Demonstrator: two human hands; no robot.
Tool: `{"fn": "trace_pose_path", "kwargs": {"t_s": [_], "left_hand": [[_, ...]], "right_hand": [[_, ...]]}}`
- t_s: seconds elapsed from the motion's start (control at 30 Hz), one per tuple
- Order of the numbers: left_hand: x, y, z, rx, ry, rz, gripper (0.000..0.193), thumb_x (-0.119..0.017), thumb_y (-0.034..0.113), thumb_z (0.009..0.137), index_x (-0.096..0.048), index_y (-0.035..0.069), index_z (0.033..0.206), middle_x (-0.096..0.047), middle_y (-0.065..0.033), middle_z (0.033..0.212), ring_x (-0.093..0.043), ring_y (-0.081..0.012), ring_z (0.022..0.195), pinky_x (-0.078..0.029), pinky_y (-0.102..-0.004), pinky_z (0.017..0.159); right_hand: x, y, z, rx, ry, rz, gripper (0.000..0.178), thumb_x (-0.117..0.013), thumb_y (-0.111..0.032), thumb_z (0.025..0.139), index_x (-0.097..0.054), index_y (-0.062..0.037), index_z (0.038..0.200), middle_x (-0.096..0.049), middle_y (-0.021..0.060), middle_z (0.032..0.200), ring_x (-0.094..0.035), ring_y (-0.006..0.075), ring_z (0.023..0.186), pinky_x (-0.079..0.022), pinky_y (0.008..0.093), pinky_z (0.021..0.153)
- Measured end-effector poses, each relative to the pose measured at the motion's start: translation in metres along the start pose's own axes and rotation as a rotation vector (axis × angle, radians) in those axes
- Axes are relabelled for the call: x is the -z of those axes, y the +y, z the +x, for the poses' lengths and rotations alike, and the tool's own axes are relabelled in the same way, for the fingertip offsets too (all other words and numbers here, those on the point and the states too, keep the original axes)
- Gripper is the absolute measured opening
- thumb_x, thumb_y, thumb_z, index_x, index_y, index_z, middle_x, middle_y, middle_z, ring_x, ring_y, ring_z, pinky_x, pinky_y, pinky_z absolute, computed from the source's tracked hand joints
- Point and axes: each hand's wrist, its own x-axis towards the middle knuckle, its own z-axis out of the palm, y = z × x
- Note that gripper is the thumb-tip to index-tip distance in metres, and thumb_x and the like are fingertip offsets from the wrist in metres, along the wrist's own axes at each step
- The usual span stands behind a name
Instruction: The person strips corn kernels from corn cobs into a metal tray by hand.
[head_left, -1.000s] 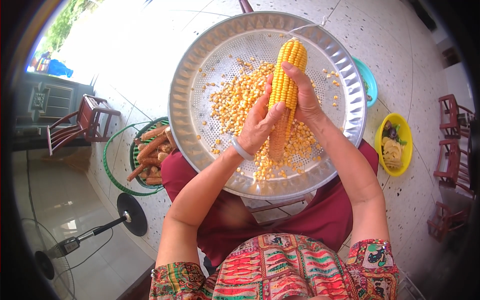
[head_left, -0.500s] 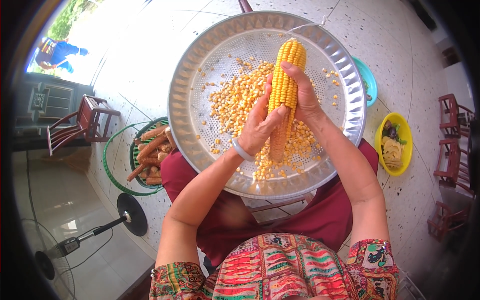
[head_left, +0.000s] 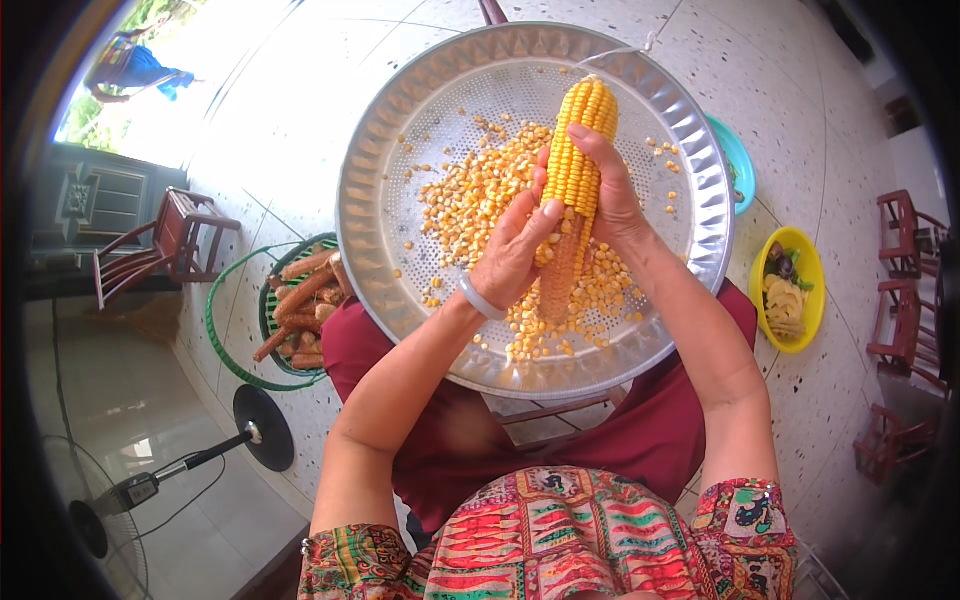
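An ear of corn point(head_left: 584, 105) is held upright over a wide round metal pan point(head_left: 692, 130) with a perforated bottom, resting across my lap. Yellow kernels cover its upper part, while the lower end is bare reddish cob. My right hand point(head_left: 618, 205) wraps round its right side, thumb lying across the kernels. On the left side, my left hand point(head_left: 507, 252) grips it lower down, the thumb at the border between kernels and bare cob. Its other fingertips are partly hidden behind the ear. Loose kernels point(head_left: 470, 200) lie scattered in the pan beneath.
Left of the pan, a green basket point(head_left: 222, 345) holds bare cobs point(head_left: 298, 308). A yellow bowl point(head_left: 817, 300) with peelings and a turquoise bowl point(head_left: 742, 165) stand at the right. A standing fan point(head_left: 262, 430), wooden chairs point(head_left: 185, 235) and a person point(head_left: 125, 65) by the doorway are farther out.
My left thumb has moved up slightly, and a few more kernels around it are loosened. The ear has tilted a little to the right. The person at the doorway has moved.
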Motion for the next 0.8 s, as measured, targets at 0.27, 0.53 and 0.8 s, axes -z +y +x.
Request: {"fn": "trace_pose_path", "kwargs": {"t_s": [0.27, 0.53, 0.8], "left_hand": [[0.002, -0.006, 0.001, -0.043, -0.031, 0.057, 0.066, -0.054, 0.024, 0.105, -0.018, 0.008, 0.158, -0.042, -0.0085, 0.146, -0.051, -0.0187, 0.127, -0.053, -0.0423, 0.100], [-0.005, 0.001, -0.004, 0.020, -0.044, -0.008, 0.074, -0.055, 0.025, 0.104, -0.010, 0.011, 0.161, -0.036, -0.0055, 0.153, -0.041, -0.0159, 0.135, -0.042, -0.0329, 0.108], [0.003, -0.006, 0.004, -0.019, -0.040, 0.019, 0.070, -0.052, 0.029, 0.104, -0.012, 0.016, 0.161, -0.046, -0.0108, 0.138, -0.058, -0.0222, 0.114, -0.059, -0.0405, 0.086]], "right_hand": [[0.002, -0.003, -0.001, 0.010, -0.061, -0.013, 0.045, -0.070, -0.044, 0.087, -0.063, -0.0010, 0.097, -0.067, 0.0090, 0.081, -0.067, 0.0150, 0.071, -0.059, 0.0288, 0.068], [0.005, -0.002, 0.002, 0.014, -0.039, 0.019, 0.041, -0.069, -0.041, 0.088, -0.061, -0.0022, 0.097, -0.066, 0.0095, 0.082, -0.067, 0.0151, 0.072, -0.059, 0.0285, 0.069], [0.001, 0.001, 0.001, 0.024, -0.003, -0.024, 0.038, -0.069, -0.038, 0.089, -0.060, -0.0025, 0.100, -0.066, 0.0086, 0.082, -0.067, 0.0149, 0.072, -0.059, 0.0294, 0.069]]}}
